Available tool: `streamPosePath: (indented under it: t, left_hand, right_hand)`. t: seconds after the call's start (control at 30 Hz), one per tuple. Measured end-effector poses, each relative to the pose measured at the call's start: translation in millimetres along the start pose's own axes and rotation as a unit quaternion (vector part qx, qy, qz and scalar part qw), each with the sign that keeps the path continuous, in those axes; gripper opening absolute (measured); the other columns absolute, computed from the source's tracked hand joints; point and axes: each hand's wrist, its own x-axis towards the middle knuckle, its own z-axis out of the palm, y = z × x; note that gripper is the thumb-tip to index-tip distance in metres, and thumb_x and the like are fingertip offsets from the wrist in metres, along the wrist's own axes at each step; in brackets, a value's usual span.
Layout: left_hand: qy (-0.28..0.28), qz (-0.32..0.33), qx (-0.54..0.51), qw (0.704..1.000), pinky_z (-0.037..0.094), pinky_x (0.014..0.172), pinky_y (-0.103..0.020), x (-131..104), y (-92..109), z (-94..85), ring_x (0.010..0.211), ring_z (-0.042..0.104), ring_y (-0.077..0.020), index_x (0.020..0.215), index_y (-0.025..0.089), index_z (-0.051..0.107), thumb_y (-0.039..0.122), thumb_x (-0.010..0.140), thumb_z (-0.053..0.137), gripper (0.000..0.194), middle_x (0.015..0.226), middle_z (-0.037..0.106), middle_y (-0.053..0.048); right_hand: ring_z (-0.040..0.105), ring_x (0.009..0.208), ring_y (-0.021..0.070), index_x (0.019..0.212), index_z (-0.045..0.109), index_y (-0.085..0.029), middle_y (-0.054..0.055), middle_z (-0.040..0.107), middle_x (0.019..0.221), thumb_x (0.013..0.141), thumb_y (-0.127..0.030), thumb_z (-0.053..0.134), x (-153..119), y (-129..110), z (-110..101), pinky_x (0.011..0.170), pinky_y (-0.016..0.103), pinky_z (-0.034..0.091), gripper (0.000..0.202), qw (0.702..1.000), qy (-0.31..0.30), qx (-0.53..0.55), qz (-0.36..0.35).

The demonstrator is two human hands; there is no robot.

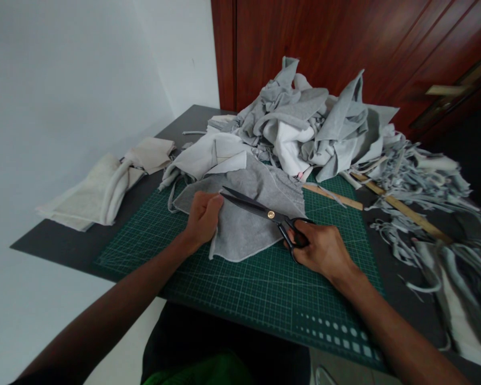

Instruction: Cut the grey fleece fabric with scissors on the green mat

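Observation:
A piece of grey fabric (244,235) lies spread over the green cutting mat (232,283). My left hand (204,214) pinches an edge of it, thumb and fingers closed together. In my right hand (320,246) are black-handled scissors (271,214), my fingers through the loops. Their blades are slightly apart and point left across the fabric, with the tips close to my left thumb. A lighter piece of cloth (212,149) rests behind, partly over the grey fabric.
Grey and white cloth pieces (304,112) are heaped at the back by a wooden door (344,37). Thin scraps (420,166) pile at the right, near wooden rulers (409,214). Folded cream cloth (96,192) lies at the left by the white wall (84,80).

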Motion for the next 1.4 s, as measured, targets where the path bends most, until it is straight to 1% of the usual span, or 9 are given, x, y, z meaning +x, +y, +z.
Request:
streamPosePath:
  t: [0.1,0.23,0.43,0.53,0.7,0.87,1.03,1.2,1.4]
  left_hand:
    - [0.001,0.037,-0.033,0.999,0.016,0.037,-0.027,2.0,4.3,2.4,0.037,0.021,-0.0070,0.049,0.020,0.024,0.024,0.092,0.046,0.048,0.044,0.021,0.006]
    - [-0.016,0.052,-0.034,0.998,0.012,0.036,-0.025,5.3,8.0,1.0,0.035,0.017,-0.0053,0.048,0.020,0.021,0.021,0.090,0.044,0.048,0.042,0.016,0.007]
    - [-0.021,0.048,0.065,0.997,0.012,0.037,-0.024,8.7,17.6,-0.3,0.033,0.019,-0.0043,0.046,0.020,0.023,0.017,0.084,0.044,0.043,0.039,0.019,0.007]
    - [-0.014,0.047,0.105,0.993,0.013,0.038,-0.024,9.3,19.5,0.9,0.033,0.020,-0.0047,0.046,0.020,0.023,0.019,0.083,0.045,0.043,0.040,0.019,0.008]
    - [-0.003,0.069,0.151,0.986,0.016,0.040,-0.025,9.5,18.1,1.6,0.032,0.021,-0.0047,0.045,0.021,0.023,0.017,0.081,0.046,0.043,0.039,0.019,0.008]
    - [-0.012,0.086,0.176,0.980,0.015,0.040,-0.026,8.5,15.1,0.4,0.032,0.022,-0.0050,0.045,0.021,0.023,0.017,0.081,0.047,0.043,0.039,0.019,0.008]
    - [-0.013,0.101,0.196,0.975,0.014,0.039,-0.025,9.0,13.4,-0.8,0.032,0.021,-0.0055,0.045,0.021,0.022,0.019,0.081,0.047,0.044,0.039,0.018,0.007]
    - [-0.019,0.118,0.225,0.967,0.014,0.042,-0.027,10.9,12.6,-1.6,0.032,0.022,-0.0062,0.044,0.021,0.025,0.019,0.079,0.048,0.042,0.037,0.020,0.007]
    - [-0.051,0.104,0.214,0.970,0.014,0.042,-0.028,12.1,9.7,-2.8,0.032,0.022,-0.0060,0.045,0.021,0.025,0.018,0.080,0.048,0.042,0.039,0.019,0.007]
  right_hand:
    - [0.048,0.048,0.0103,0.067,0.051,-0.021,-0.003,0.057,0.058,0.079,-0.022,0.056,-0.1,-1.2,2.8,0.052,0.025,0.028,0.013,1.000,-0.004,0.007,0.002]
    - [0.046,0.046,0.0094,0.065,0.049,-0.021,-0.004,0.055,0.056,0.080,-0.023,0.056,-1.2,-4.2,5.7,0.051,0.024,0.028,0.016,1.000,-0.011,0.015,0.008]
    - [0.049,0.047,0.0117,0.070,0.055,-0.021,-0.003,0.058,0.058,0.079,-0.021,0.054,-3.0,-5.0,-2.4,0.053,0.028,0.025,0.008,0.998,0.024,-0.064,-0.012]
    - [0.050,0.049,0.0123,0.071,0.056,-0.021,-0.002,0.059,0.058,0.076,-0.019,0.055,-2.7,-4.5,-6.8,0.054,0.028,0.025,0.005,0.997,0.021,-0.076,-0.007]
    - [0.050,0.050,0.0120,0.071,0.056,-0.022,-0.004,0.058,0.058,0.079,-0.021,0.055,-1.5,-3.1,-9.6,0.054,0.027,0.026,0.007,0.999,-0.006,-0.048,-0.003]
    - [0.051,0.052,0.0124,0.073,0.057,-0.022,-0.004,0.058,0.059,0.075,-0.018,0.056,0.3,-0.2,-13.9,0.056,0.027,0.027,0.005,0.998,-0.038,-0.043,-0.001]
    - [0.055,0.054,0.0139,0.073,0.058,-0.022,-0.003,0.060,0.060,0.080,-0.022,0.055,0.4,0.4,-16.0,0.057,0.028,0.026,0.007,0.998,-0.033,-0.055,-0.002]
    - [0.056,0.053,0.0147,0.073,0.058,-0.022,-0.002,0.062,0.061,0.079,-0.021,0.056,-0.4,-3.5,-15.4,0.056,0.029,0.026,0.007,0.997,-0.037,-0.067,0.011]
    - [0.057,0.053,0.0155,0.072,0.057,-0.022,0.000,0.063,0.061,0.082,-0.022,0.053,-3.1,-11.2,-9.9,0.056,0.030,0.025,0.010,0.998,-0.033,-0.053,0.025]
